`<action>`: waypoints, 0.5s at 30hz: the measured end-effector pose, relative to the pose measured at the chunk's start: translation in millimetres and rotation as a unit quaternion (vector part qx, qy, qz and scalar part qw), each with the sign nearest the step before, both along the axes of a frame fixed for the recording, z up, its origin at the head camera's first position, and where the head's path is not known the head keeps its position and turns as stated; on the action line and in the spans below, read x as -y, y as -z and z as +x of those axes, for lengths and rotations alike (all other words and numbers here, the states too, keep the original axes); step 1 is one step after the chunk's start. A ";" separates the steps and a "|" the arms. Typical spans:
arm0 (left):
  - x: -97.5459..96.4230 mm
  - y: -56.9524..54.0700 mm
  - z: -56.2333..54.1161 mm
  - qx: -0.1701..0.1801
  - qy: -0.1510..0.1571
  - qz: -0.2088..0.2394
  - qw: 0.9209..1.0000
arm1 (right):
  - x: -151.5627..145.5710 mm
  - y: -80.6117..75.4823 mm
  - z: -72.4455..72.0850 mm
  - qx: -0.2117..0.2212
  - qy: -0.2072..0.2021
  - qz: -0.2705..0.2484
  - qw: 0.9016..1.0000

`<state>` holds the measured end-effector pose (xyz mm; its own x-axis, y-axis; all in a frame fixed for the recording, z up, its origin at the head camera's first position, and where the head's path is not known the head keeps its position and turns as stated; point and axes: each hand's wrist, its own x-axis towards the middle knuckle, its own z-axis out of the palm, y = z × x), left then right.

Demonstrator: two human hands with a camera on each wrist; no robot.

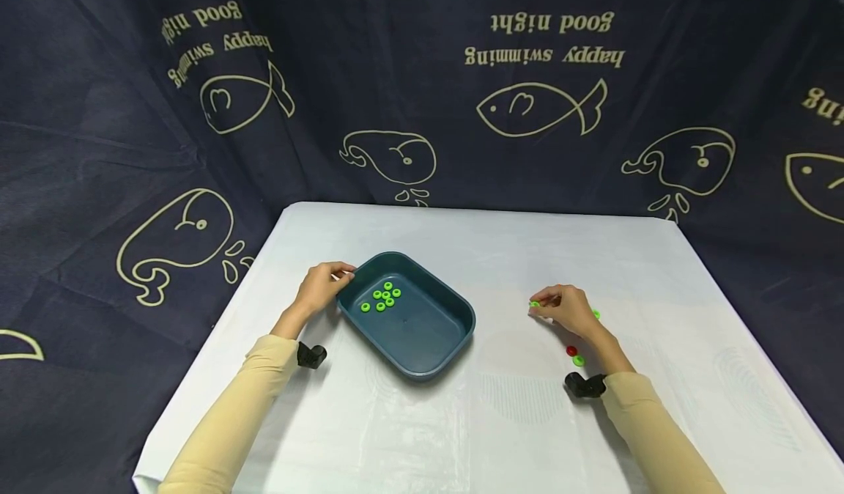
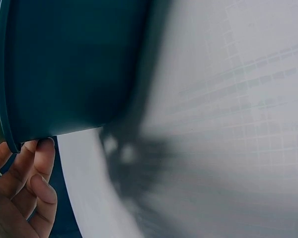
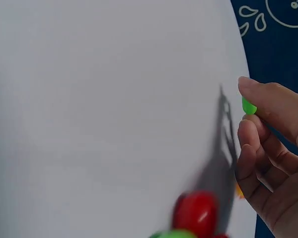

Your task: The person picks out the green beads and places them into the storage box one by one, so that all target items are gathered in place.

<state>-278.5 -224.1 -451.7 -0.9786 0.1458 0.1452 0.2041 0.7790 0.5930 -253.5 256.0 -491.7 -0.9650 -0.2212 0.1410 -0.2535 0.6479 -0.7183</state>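
Note:
My left hand [image 1: 319,286] holds the left corner of a dark teal plastic bin [image 1: 409,336], thumb and fingers on its rim in the left wrist view. Several small bright green rings [image 1: 380,307] lie toward the bin's left end. To the right of the bin, my right hand [image 1: 568,311] pinches a green ring [image 3: 249,106] between thumb and fingertip, above the white table. A red ring [image 1: 571,350] and another green ring [image 1: 578,360] lie side by side near the right wrist. One more green ring [image 1: 596,314] shows partly behind that hand.
A white sheet covers the table [image 1: 501,259]. Behind and beside it hangs a dark blue cloth [image 1: 409,54] with fish and whale drawings. Black wrist cameras [image 1: 312,355] sit at both sleeve cuffs. A small orange patch [image 3: 239,191] shows beside the right palm.

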 end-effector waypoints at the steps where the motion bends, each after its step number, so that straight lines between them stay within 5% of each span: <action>1: 0.0 -0.1 0.0 0.000 0.000 0.000 1.000 | 2.0 -2.1 -1.7 0.000 -0.001 0.001 1.000; 15: -0.5 -0.2 -0.1 -0.001 0.000 -0.001 1.000 | 60.7 -51.3 -32.6 -0.043 -0.032 -0.004 0.999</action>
